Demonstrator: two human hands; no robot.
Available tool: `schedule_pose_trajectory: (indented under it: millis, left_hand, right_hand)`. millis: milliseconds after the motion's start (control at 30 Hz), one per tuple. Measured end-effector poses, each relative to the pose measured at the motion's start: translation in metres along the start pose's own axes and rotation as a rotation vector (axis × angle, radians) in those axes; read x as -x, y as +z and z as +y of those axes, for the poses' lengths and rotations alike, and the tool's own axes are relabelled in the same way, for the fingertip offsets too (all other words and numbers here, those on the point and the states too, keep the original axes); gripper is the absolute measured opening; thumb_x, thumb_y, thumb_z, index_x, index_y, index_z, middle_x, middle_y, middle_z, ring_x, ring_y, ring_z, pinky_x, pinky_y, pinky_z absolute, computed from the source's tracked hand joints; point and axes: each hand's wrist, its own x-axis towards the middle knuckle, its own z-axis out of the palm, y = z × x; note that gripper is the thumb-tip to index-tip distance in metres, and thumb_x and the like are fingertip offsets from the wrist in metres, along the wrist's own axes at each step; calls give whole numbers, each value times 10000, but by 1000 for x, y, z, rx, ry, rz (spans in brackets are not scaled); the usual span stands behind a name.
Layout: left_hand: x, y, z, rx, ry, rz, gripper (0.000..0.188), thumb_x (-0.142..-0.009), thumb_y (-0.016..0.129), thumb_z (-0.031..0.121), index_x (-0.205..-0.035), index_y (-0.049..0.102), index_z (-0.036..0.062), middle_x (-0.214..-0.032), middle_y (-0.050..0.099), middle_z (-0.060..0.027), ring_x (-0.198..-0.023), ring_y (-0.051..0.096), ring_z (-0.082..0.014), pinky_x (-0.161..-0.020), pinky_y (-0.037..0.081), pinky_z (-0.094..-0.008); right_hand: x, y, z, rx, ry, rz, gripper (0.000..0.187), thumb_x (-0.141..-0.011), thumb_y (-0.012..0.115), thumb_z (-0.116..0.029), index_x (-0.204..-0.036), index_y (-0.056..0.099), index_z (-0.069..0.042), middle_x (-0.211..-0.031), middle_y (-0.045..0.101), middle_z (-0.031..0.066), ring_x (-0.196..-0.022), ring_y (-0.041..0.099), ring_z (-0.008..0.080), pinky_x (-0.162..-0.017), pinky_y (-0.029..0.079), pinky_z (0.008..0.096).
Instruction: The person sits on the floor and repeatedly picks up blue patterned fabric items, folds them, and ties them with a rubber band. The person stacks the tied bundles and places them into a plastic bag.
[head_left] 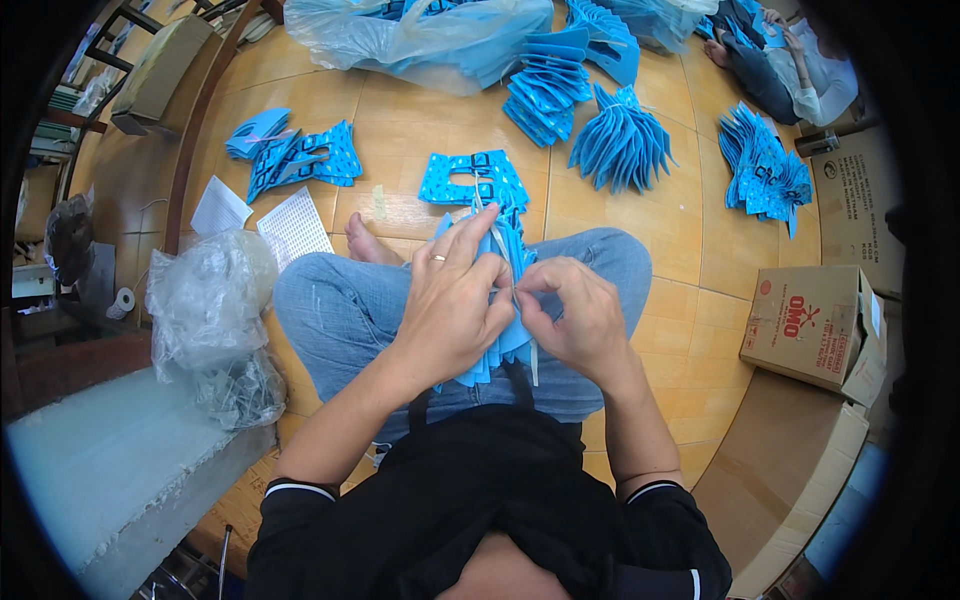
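Note:
A bundle of blue folded pieces (483, 368) lies across my lap between my legs. My left hand (450, 290) rests over it, one finger stretched up along it while thumb and another finger pinch near a thin pale strip (503, 240). Close beside it, my right hand (572, 308) is closed too, thumb and fingertips pinching the same strip over the bundle. The strip's loose end hangs down toward my waist. Just beyond the bundle, a blue patterned piece with dark printed marks (440, 180) lies on the floor. Part of the bundle is hidden under my hands.
More blue bundles (620, 140) sit on the tiled floor ahead, near a large clear plastic bag (420, 45). Cardboard boxes (800, 325) stand at right. At left are crumpled clear plastic (210, 320) and white sheets (295, 225). Another person (790, 70) sits at the far right.

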Motion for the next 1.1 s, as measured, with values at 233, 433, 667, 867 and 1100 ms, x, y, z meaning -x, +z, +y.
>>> schedule_pose_trajectory:
  millis: [233, 433, 667, 867, 1100]
  left_hand:
    - [0, 2, 4, -7, -6, 1, 117, -795, 678, 106, -856, 583, 74, -1463, 437, -190, -1335, 418, -357, -1059, 308, -475]
    - [0, 5, 6, -7, 0, 13, 129, -793, 685, 106, -865, 587, 62, -1466, 435, -192, -1344, 411, -356, -1056, 315, -466]
    - [1, 4, 3, 9, -3, 15, 112, -797, 679, 110, -863, 598, 70, -1464, 432, -202, -1345, 409, -363, -1057, 313, -469]
    - [0, 5, 1, 6, -13, 25, 101, -800, 675, 112, -862, 602, 81, -1468, 426, -206, -1339, 409, -372, -1057, 312, -472]
    - [1, 9, 2, 5, -24, 31, 113, -810, 675, 115, -873, 590, 76, -1476, 419, -201, -1344, 397, -376, -1057, 313, -472]
  right_hand:
    - [-3, -4, -5, 46, 19, -17, 265, -724, 719, 10, -913, 545, -56, -823, 645, 84, -730, 651, 283, -595, 520, 382]
    - [-8, -10, -9, 42, 64, -58, 235, -731, 698, 16, -920, 575, -50, -803, 641, 94, -734, 650, 290, -621, 524, 384]
    - [-8, -7, -2, -113, 131, -79, 246, -736, 694, 48, -920, 547, -23, -790, 626, 117, -730, 658, 274, -643, 528, 357]
    - [-7, -6, -2, -92, 147, -68, 254, -742, 704, 57, -929, 550, -23, -804, 650, 96, -726, 666, 232, -652, 534, 328]
    - [-11, -12, -4, -43, 142, -119, 240, -750, 700, 44, -931, 554, -18, -807, 650, 103, -727, 665, 249, -662, 540, 330]
